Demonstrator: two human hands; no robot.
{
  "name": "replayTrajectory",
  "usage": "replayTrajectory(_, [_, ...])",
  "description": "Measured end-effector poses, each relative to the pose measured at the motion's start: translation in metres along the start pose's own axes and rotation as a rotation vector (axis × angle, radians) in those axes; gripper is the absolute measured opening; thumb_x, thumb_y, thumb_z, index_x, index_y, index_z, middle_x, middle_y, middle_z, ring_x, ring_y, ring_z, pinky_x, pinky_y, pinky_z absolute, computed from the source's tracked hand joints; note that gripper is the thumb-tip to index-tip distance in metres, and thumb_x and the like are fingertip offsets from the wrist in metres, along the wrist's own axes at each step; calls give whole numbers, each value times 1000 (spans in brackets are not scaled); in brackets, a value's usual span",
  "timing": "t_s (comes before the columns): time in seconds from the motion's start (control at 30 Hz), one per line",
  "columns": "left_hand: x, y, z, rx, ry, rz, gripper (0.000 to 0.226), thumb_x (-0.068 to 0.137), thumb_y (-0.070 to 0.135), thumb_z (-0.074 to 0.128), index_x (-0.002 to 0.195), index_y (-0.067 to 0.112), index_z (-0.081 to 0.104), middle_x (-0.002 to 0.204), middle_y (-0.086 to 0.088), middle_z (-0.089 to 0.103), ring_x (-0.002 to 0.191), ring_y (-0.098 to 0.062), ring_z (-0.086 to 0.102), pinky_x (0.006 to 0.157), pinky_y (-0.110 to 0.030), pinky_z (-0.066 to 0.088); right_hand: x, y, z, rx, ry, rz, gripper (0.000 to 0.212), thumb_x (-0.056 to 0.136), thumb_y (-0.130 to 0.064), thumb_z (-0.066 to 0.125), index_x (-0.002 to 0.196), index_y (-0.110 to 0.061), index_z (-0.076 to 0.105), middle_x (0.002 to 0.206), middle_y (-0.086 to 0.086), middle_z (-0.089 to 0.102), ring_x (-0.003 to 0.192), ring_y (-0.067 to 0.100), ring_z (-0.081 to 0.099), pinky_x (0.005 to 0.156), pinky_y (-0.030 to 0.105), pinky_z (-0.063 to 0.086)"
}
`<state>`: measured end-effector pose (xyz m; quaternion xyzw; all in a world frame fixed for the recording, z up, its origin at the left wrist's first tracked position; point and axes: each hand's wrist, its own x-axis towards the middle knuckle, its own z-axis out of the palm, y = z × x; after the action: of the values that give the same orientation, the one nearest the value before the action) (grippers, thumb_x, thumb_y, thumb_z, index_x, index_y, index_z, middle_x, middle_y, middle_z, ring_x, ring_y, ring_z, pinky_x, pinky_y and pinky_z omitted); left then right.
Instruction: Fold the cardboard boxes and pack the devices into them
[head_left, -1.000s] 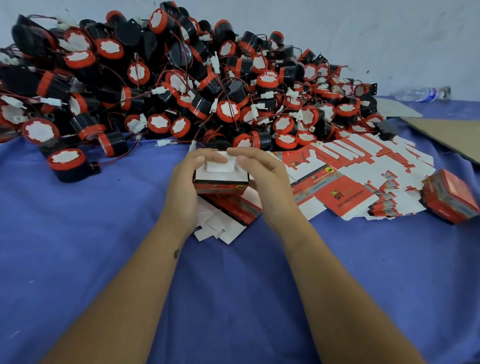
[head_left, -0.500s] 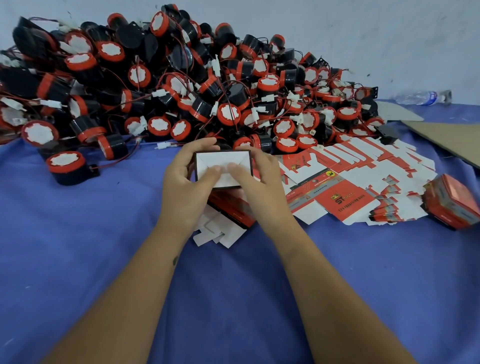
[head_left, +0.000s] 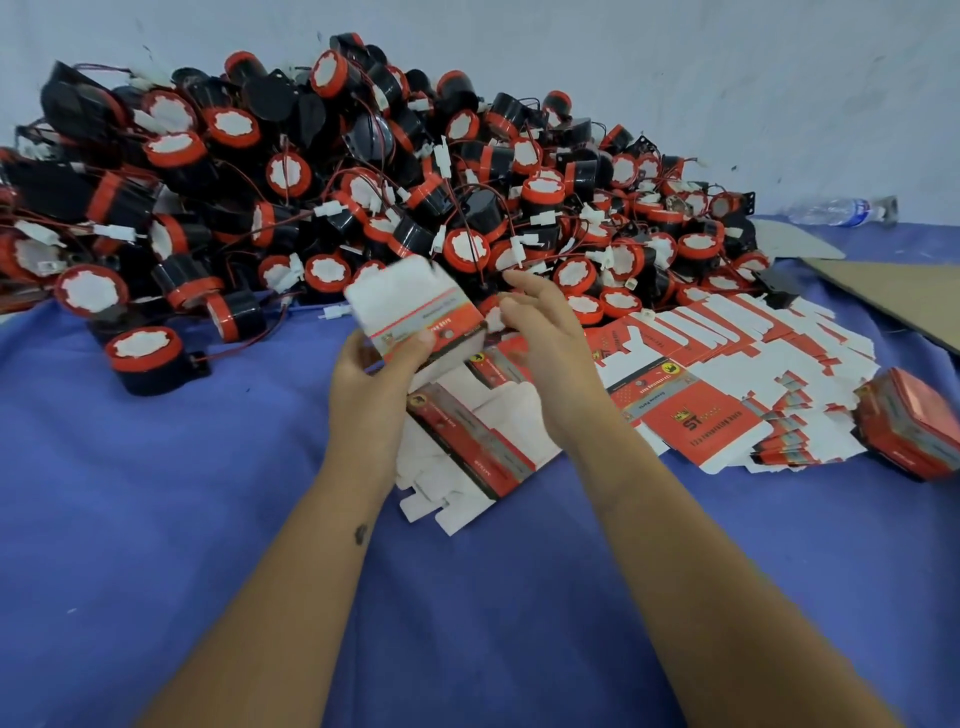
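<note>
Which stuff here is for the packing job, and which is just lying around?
For the job:
folded box, held in the left hand
right hand, open
pile of devices
flat boxes
packed box

Lying about:
water bottle
cardboard sheet

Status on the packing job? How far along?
Early. Done: what looks like one closed box at the right edge. In hand: the left hand holds a folded box, contents unseen; the right hand is open beside it. Left: the big device pile and the flat blanks.
</note>
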<state>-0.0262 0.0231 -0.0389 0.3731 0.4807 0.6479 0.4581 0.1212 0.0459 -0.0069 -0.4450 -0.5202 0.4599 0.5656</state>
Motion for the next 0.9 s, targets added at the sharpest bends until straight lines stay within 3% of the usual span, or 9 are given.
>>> replayTrajectory(0.07, [3, 0, -1, -57, 72, -14, 61, 63, 46, 80, 115, 18, 66, 108, -2, 74, 96, -21, 73, 89, -52, 58, 21, 2, -3, -104, 88, 39, 35, 99, -14, 51, 132, -25, 53, 113, -7, 58, 91, 2, 55, 54, 4, 45])
replayTrajectory(0.13, [5, -2, -1, -56, 158, -11, 71, 57, 53, 81, 114, 17, 59, 109, -3, 72, 97, -18, 70, 91, -52, 57, 39, 11, -2, -218, 98, 54, 43, 98, -7, 49, 138, -21, 47, 117, -3, 54, 85, 0, 52, 47, 5, 43])
replayTrajectory(0.2, [8, -6, -2, -77, 220, 2, 67, 64, 51, 81, 115, 21, 50, 112, 0, 68, 103, -16, 69, 94, -48, 56, 55, 22, 0, -355, 73, 57, 48, 99, -6, 47, 144, -19, 41, 128, 0, 50, 94, 6, 56, 62, 17, 49])
replayTrajectory(0.3, [12, -11, -2, -115, 225, 3, 57, 81, 39, 79, 121, 20, 45, 118, 1, 67, 108, -16, 68, 98, -45, 54, 71, 37, 2, -709, 46, 13, 61, 94, -9, 57, 150, -14, 34, 147, 7, 32, 125, 21, 45, 88, 21, 37])
replayTrajectory(0.4, [15, -15, -1, -67, 208, 17, 50, 83, 38, 78, 118, 25, 45, 113, 6, 66, 105, -12, 68, 96, -43, 56, 80, 47, 5, -887, 0, 1, 81, 85, -13, 69, 153, -9, 25, 147, 9, 23, 127, 28, 42, 101, 31, 41])
replayTrajectory(0.47, [15, -17, 0, -26, 192, 39, 43, 82, 39, 78, 109, 34, 45, 111, 10, 65, 101, -5, 68, 91, -35, 57, 82, 52, 8, -998, 3, -26, 82, 85, -18, 70, 152, -7, 23, 146, 11, 23, 124, 33, 46, 100, 40, 44])
replayTrajectory(0.63, [15, -18, 1, -5, 188, 91, 41, 82, 34, 79, 107, 36, 46, 107, 15, 63, 89, 13, 64, 67, -9, 52, 78, 54, 12, -908, 187, -131, 55, 85, -20, 70, 130, -6, 42, 131, 12, 43, 113, 34, 51, 89, 41, 44])
replayTrajectory(0.8, [15, -19, 2, 27, 174, 121, 43, 81, 31, 81, 107, 33, 47, 107, 13, 64, 87, 12, 64, 63, -5, 48, 69, 46, 16, -1051, 286, -165, 46, 84, -30, 68, 119, -10, 46, 117, 9, 57, 106, 32, 50, 84, 39, 37])
replayTrajectory(0.9, [14, -20, 1, 67, 152, 133, 45, 80, 33, 81, 107, 36, 45, 109, 13, 63, 92, 6, 65, 69, -13, 51, 60, 32, 15, -713, 375, -143, 41, 81, -26, 68, 112, -17, 43, 104, 3, 56, 91, 23, 57, 76, 39, 48])
